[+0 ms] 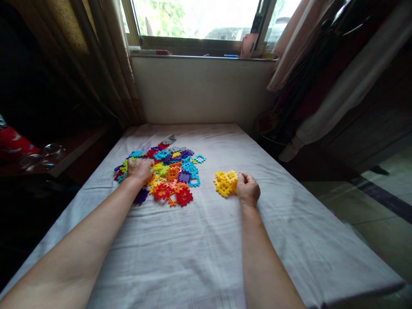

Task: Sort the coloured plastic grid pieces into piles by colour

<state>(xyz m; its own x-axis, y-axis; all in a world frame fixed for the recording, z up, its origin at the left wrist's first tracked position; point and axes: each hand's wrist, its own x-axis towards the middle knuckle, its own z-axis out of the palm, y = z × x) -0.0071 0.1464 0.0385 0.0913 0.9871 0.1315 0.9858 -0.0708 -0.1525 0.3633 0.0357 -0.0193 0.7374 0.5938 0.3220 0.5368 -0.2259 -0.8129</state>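
Observation:
A mixed heap of plastic interlocking tiles (173, 173) in red, orange, yellow, blue, purple and grey lies on the cloth. My left hand (140, 170) rests over the left side of this heap, among green and yellow tiles. Its fingers are mostly hidden behind the back of the hand. To the right, apart from the heap, sits a small cluster of yellow interlocking tiles (225, 182). My right hand (248, 189) is closed at the right edge of that cluster, thumb and fingers pinching a yellow tile.
A pale cloth (180, 253) covers the table. Beyond its far edge are a low wall (199, 92) and a window; a pink cup (248, 45) stands on the sill. A curtain (109, 64) hangs left, clothes (347, 86) hang right. Glasses (53, 150) lie on a side surface.

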